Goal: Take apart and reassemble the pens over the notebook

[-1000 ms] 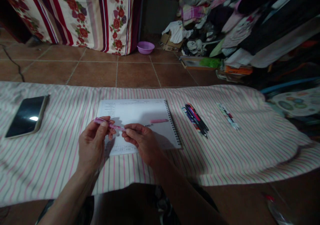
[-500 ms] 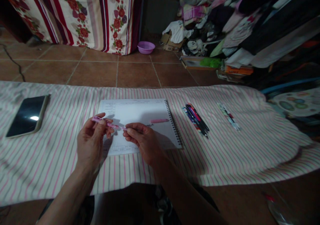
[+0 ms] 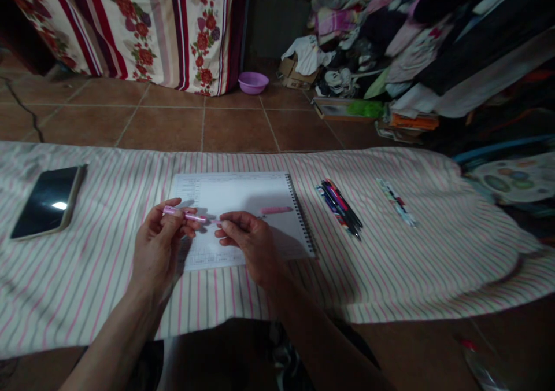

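Snug little pinch on pink pen [image 3: 198,218] with left hand [image 3: 156,238], on thin bit [image 3: 214,221] at 3 o'clock with right hand [image 3: 250,242]

From your head, the one camera looks forward and down, with your hands [image 3: 156,249] and the desk [image 3: 368,269] near below it, and the floor [image 3: 234,128] and curtain [image 3: 167,32] farther off toward the top.

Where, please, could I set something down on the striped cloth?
The cloth is bare between the dark device and the left hand, and right of the pale pens. The notebook is crowded by that hand's pink pen, the right hand and a loose pink piece.
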`<act>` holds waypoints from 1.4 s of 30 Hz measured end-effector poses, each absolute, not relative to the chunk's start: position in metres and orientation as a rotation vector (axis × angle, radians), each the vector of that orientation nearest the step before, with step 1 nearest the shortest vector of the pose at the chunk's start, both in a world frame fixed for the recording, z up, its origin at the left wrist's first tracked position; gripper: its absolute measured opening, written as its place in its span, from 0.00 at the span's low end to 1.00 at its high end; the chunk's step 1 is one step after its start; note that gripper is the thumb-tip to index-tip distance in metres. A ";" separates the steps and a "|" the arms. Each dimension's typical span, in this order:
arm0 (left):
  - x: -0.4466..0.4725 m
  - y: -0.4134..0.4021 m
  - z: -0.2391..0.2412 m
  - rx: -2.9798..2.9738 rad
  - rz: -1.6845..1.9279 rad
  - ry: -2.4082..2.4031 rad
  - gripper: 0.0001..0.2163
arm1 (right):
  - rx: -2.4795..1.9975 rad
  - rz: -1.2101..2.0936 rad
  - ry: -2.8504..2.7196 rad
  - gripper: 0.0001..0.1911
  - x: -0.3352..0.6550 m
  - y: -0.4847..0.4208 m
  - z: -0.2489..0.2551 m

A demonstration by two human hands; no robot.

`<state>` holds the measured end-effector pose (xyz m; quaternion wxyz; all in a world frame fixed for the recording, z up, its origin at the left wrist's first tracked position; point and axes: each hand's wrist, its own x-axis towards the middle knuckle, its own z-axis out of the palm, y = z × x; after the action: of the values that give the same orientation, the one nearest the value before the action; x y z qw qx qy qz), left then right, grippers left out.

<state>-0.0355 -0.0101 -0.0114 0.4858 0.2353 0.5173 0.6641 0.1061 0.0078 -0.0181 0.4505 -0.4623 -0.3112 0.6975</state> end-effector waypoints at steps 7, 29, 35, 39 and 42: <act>-0.043 -0.009 -0.023 0.708 1.436 1.491 0.17 | -1.133 1.647 -0.774 0.10 0.103 0.010 -0.029; -0.059 -0.015 -0.027 1.749 1.015 2.103 0.13 | -1.139 1.616 -0.854 0.08 0.106 0.009 -0.025; -0.061 -0.015 -0.027 1.737 0.986 2.042 0.14 | -1.158 1.617 -0.842 0.10 0.104 0.012 -0.032; -0.066 -0.016 -0.030 1.788 0.939 1.975 0.16 | -1.158 1.610 -0.838 0.11 0.104 0.013 -0.035; -0.069 -0.018 -0.033 1.899 0.833 1.990 0.16 | -1.150 1.608 -0.833 0.11 0.104 0.013 -0.034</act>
<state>-0.0690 -0.0177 -0.0326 0.1335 0.6548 0.6862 0.2872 0.1044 0.0126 -0.0341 0.4780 -0.4708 -0.3410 0.6585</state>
